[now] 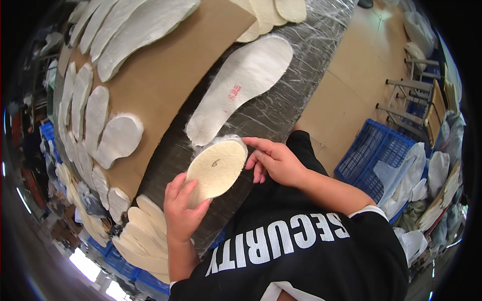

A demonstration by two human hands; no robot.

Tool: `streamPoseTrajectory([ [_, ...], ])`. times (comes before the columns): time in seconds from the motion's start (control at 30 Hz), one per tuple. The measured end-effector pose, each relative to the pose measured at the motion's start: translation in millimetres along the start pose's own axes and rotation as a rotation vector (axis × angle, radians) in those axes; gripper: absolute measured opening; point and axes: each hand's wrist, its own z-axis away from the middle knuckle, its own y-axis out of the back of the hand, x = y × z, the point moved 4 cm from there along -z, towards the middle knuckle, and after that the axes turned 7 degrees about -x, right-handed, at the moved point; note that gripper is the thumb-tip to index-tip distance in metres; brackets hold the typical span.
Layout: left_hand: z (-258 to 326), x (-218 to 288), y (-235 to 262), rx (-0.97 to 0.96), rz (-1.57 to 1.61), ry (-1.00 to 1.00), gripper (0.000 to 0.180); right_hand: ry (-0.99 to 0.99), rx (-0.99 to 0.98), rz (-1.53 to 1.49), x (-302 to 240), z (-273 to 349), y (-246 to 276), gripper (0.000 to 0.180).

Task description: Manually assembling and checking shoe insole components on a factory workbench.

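Observation:
In front of me, a cream insole [226, 175] with a handwritten mark lies tilted over a white fluffy piece [232, 138], whose edge shows at the top. My left hand [183, 205] grips the insole's lower left end, thumb and fingers on its face. At the upper right edge, my right hand [273, 158] touches the rim with its stretched index finger; its other fingers are bent and apart. Just beyond, a large white fluffy insole [251, 75] with a red stamp lies flat on the dark film-covered table [273, 113].
A cardboard sheet [170, 75] on the left carries rows of white insoles [120, 138]. Cream insoles lie piled at the lower left [143, 241] and at the far edge. On the floor at right stand blue crates [369, 148] with plastic bags and a metal-legged stool [432, 115].

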Motion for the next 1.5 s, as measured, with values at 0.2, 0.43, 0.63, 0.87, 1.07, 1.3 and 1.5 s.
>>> streamPoseTrajectory([
  [0.2,-1.6,-4.0,-3.2,-0.054,0.006,0.013,0.051,-0.014,-0.002,0.005,-9.4,1.1,-1.8,0.041],
  [0.43,0.6,-6.4,-4.8,-0.044,0.022,0.045,0.051,-0.027,-0.011,0.019,-12.0,0.9,-2.2,0.038],
  [0.63,1.7,-6.1,-5.7,-0.070,0.054,0.036,0.054,-0.028,-0.027,0.080,-13.1,1.8,-1.5,0.045],
  [0.87,0.6,-4.6,-6.0,-0.074,0.053,0.033,0.054,-0.029,-0.031,0.082,-13.2,1.7,-2.1,0.045],
  [1.07,-0.1,-4.5,-6.9,-0.081,0.062,0.033,0.054,-0.009,-0.004,0.041,-14.4,2.0,-1.6,0.040],
  [1.3,-2.0,-3.1,-8.3,-0.088,0.016,0.033,0.052,-0.027,-0.038,0.077,-12.8,1.9,-1.4,0.044],
  [1.5,-4.5,-3.9,-9.0,-0.099,-0.039,0.020,0.052,-0.025,-0.039,0.083,-14.9,2.7,-1.8,0.045],
])
